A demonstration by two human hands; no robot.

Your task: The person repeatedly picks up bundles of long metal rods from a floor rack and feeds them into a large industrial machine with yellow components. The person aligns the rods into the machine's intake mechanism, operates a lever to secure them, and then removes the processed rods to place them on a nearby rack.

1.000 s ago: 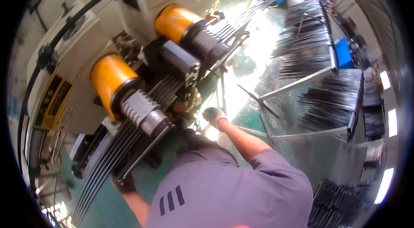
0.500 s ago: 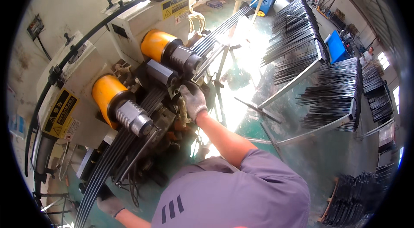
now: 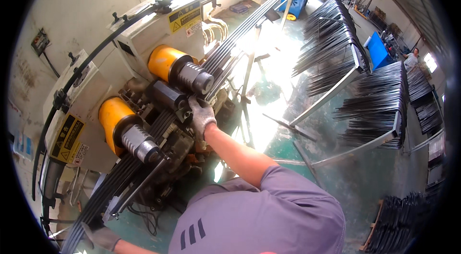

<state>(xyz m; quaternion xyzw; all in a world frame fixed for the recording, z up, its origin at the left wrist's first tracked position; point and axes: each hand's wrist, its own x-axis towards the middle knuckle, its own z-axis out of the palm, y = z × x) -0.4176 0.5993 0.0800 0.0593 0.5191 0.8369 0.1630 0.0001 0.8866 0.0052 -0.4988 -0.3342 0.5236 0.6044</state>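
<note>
A bending machine with two yellow rollers, the upper roller (image 3: 174,66) and the lower roller (image 3: 121,126), carries a bundle of long dark metal strips (image 3: 237,38) running diagonally through it. My right hand (image 3: 201,115), in a grey work glove, lies on the strips just below the upper roller's ribbed steel end, fingers curled over them. My left hand (image 3: 102,237), also gloved, grips the same bundle at the lower left, where the strips leave the machine. My grey-shirted shoulder fills the bottom middle.
Racks of stacked dark strips (image 3: 379,105) stand on the green floor to the right, with slanting steel supports (image 3: 326,102). A curved black guide rail (image 3: 115,38) arches over the machine. Blue bins (image 3: 379,50) and another person (image 3: 412,58) are far right.
My right hand has risen from low beside the machine up onto the strips by the upper roller. My left hand has come into view at the lower left.
</note>
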